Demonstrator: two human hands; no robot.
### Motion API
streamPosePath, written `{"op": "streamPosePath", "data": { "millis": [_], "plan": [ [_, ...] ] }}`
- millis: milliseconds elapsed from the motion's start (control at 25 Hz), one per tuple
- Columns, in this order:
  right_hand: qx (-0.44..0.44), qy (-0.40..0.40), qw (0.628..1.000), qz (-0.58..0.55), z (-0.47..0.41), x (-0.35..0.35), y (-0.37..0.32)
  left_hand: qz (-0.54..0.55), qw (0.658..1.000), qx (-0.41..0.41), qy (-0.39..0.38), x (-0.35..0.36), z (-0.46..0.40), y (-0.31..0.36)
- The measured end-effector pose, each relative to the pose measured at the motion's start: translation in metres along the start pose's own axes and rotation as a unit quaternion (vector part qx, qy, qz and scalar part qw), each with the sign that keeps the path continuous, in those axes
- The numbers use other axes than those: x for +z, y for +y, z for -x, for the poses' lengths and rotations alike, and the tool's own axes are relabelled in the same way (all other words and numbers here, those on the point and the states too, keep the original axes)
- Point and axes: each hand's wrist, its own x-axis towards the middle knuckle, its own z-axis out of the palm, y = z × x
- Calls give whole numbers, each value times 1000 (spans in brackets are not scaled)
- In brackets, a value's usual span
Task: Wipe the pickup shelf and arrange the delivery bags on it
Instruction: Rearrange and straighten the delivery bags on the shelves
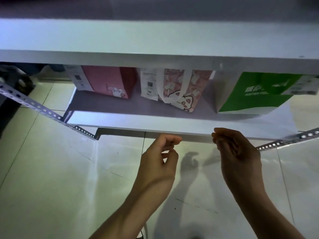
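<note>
Three delivery bags, a pink bag (107,81), a cat-print bag (183,90) and a green bag (255,94), are already standing spaced along the lower shelf (120,121), suggesting arranging is nearly finished, while the left hand (160,157) and right hand (236,152) are hovering before its front edge, loosely curled and holding nothing.

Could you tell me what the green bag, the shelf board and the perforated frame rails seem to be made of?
Green bag: probably coated paper, with crisp folds and flat printed panels.
Shelf board: smooth white laminate or painted board, matte; uncertain.
Frame rail: likely metal, grey, slightly shiny, with punched holes.
</note>
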Motion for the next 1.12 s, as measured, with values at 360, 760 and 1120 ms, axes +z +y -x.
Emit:
{"op": "streamPosePath", "data": {
  "millis": [360,760,1120],
  "plan": [
    [-30,27,998,48,-54,77,20,25,999,14,30,-41,-59,-45],
    [-12,83,994,73,-128,112,32,72,996,28,38,-67,-98,-77],
    [63,75,995,5,-161,121,25,57,997,24,47,-97,-101,-96]
  ]
}}
